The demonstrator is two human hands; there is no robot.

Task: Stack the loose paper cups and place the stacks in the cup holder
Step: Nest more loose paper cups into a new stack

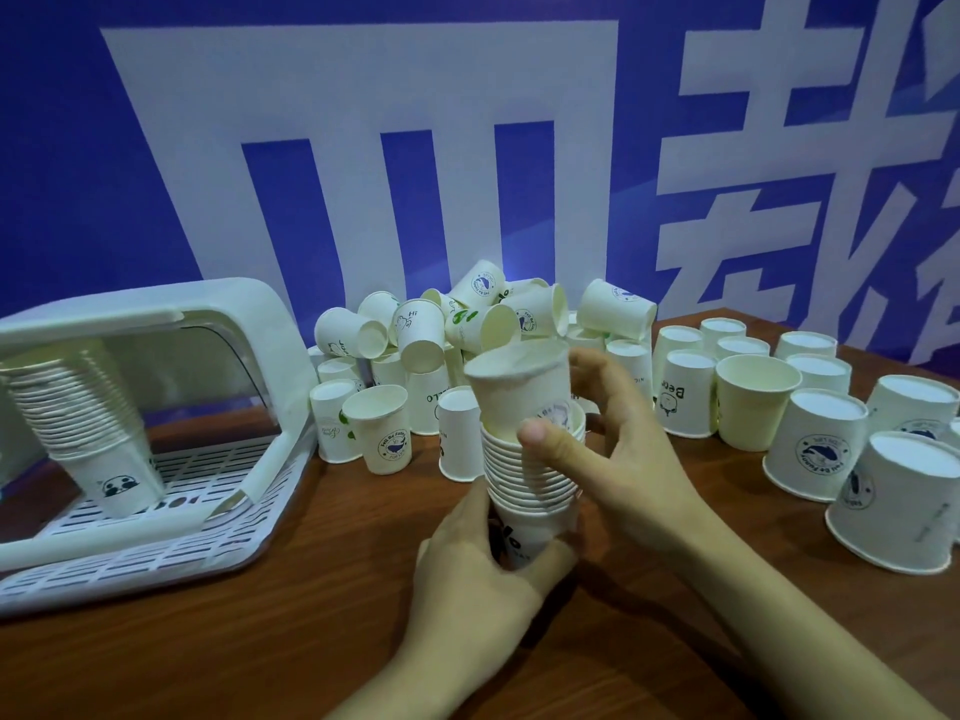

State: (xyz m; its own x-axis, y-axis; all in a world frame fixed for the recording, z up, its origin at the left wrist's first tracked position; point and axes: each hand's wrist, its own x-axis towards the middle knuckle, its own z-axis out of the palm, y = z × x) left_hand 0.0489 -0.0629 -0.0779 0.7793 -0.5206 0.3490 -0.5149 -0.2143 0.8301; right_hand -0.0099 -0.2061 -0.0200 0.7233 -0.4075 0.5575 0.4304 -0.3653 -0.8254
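Gripping stack point(530, 475) base in left hand point(478, 569), right hand point(618, 433) pinching top cup point(519, 392)

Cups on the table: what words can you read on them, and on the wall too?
"Hi": tipped cup in the pile.
"Fell Be Funny FOR LIFE", around a whale: upright cup.
"Beco", partly hidden: upside-down cup.
"NIC", cut off: cup behind the fingers.
Wall sign: large white characters, cropped, unreadable.
Other cup prints: too blurred.
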